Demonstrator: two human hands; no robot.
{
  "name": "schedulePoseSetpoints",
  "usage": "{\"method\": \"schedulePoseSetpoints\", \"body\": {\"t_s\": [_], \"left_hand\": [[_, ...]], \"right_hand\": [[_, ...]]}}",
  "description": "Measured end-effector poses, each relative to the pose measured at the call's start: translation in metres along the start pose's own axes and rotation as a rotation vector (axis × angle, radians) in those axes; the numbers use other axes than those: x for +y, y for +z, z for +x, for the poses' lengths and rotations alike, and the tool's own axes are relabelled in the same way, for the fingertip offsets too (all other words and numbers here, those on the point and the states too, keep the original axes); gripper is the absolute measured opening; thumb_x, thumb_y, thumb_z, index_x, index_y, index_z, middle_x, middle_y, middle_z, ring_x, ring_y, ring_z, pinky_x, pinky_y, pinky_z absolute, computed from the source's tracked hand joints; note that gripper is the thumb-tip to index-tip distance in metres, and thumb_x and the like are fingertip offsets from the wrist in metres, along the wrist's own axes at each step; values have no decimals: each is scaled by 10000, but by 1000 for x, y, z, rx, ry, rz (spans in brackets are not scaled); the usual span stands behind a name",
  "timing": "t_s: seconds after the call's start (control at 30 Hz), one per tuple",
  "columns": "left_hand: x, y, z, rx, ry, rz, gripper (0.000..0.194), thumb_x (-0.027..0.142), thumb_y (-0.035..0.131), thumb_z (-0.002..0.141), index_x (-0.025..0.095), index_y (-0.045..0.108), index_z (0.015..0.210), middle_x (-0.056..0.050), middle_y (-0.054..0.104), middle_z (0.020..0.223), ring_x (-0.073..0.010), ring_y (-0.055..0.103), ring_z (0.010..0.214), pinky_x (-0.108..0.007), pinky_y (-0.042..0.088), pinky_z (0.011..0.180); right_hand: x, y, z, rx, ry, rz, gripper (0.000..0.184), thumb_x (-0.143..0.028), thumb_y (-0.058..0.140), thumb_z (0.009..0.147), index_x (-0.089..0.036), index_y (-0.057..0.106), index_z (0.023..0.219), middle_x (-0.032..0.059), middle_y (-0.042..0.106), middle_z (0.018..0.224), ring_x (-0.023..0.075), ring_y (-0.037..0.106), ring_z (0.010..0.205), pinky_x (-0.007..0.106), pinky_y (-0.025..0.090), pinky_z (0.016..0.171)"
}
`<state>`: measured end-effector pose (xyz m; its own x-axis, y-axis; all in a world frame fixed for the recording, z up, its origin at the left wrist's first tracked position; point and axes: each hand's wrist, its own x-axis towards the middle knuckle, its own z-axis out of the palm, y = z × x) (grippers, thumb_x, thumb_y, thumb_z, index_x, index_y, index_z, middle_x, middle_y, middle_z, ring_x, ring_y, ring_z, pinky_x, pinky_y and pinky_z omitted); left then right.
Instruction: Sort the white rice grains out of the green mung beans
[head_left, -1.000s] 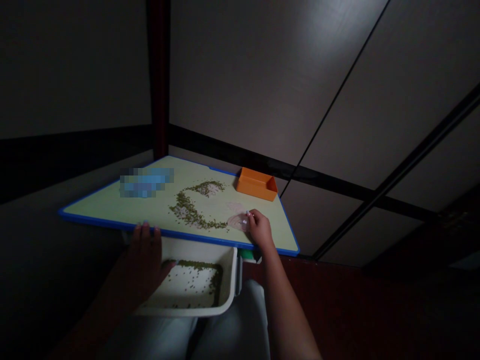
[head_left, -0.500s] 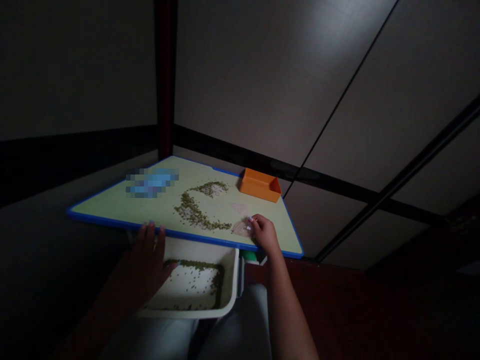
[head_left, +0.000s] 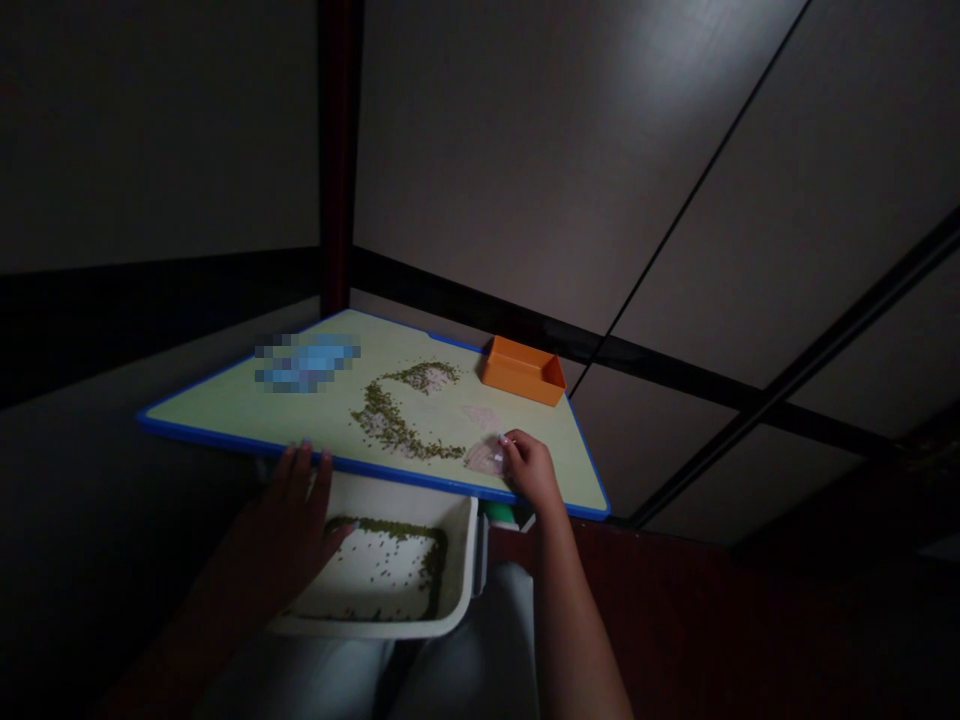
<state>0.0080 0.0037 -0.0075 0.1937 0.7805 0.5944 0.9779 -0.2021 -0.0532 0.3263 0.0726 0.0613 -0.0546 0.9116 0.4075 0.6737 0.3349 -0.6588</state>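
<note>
Bunching at thumb and fingertips, the person's right hand [head_left: 531, 468] is bending over a pale pinkish, fan-shaped patch [head_left: 482, 458], where a small white spot is shining beside the fingers; whether they are pinching anything, the dim light is not letting me tell. Relaxed and spreading its fingers, the person's left hand [head_left: 292, 530] is resting its fingertips at the near side of a pale yellow-green tabletop [head_left: 225, 412]. Small, dull green grains [head_left: 390, 430] are lying on that tabletop in a loose curved band, its near tail ending just beside the fan-shaped patch. A second, fainter pinkish patch [head_left: 480, 413] is showing just beyond the right hand.

A raised blue edging strip [head_left: 420, 479] is bordering the tabletop, the right hand working close to its near side. Pale surface is stretching between that hand and the right side, and more is lying left of the grains. An orange, open-topped rectangular box [head_left: 519, 382] is occupying the far right corner. Below the near side, a white, round-cornered tray [head_left: 390, 630] is sitting above the person's pale grey trousers [head_left: 480, 640], more grains lining its inside while the left thumb is hanging over it. Toward the far left, a pixelated blue patch [head_left: 311, 360] is hiding any lettering. Grey wall panels [head_left: 525, 150] are closing in behind the table.
</note>
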Motion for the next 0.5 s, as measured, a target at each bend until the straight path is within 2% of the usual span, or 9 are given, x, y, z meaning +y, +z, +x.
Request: {"method": "schedulePoseSetpoints", "body": {"t_s": [0.3,0.5], "left_hand": [[-2,1,-1,-25,21,54,812,486,438,747,-21,261,1356,-333,207,1461,-406,124,1398,-532,388,964],[-1,2,-1,-21,21,77,811,485,421,765,-16,225,1372,-331,174,1472,-404,98,1404,-532,389,964]], "right_hand": [[1,0,1,73,84,-147,252,-340,419,875,-204,611,784,22,659,732,139,549,654,210,338,594],[-3,0,1,55,92,-193,253,-337,413,880,-209,611,789,25,659,729,142,547,659,213,328,589]]}}
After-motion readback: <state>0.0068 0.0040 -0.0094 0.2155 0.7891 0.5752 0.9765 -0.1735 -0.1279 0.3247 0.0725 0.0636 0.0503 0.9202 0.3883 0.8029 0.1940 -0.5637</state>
